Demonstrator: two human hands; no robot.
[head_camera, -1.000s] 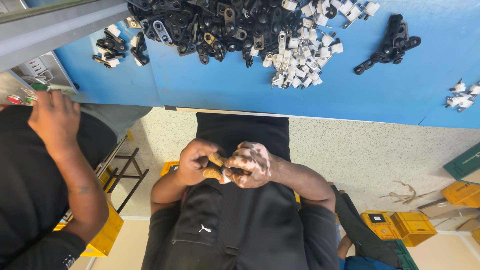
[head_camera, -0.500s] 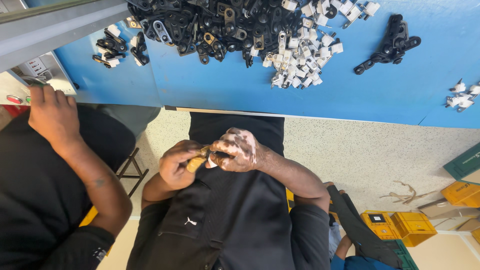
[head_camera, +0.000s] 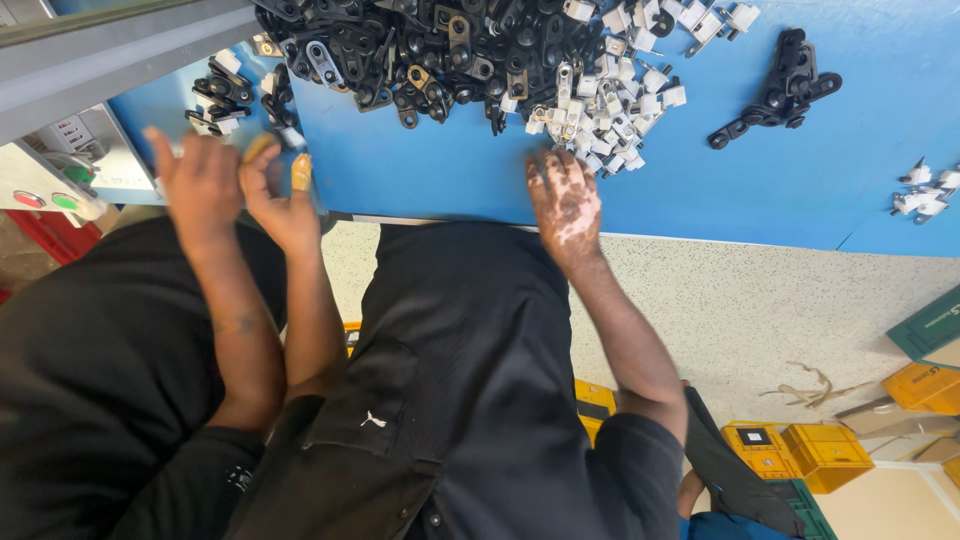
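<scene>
My right hand lies flat on the blue table, its fingers spread on the near edge of a pile of small white plastic clips. My left hand is raised at the table's left front corner, with tan covers on two fingertips. It is close to a small cluster of black-and-white parts. Motion blur hides whether it holds anything. A big heap of black plastic brackets covers the far side of the table.
A co-worker's hand and black sleeve are right beside my left hand. A grey machine with red and green buttons stands at left. More black parts and white clips lie at right. Yellow crates sit on the floor.
My hands were together in front of my apron working a small part. They have now split: the right went up to the white clips, the left up to the table's left corner. The co-worker's hand shifted right.
</scene>
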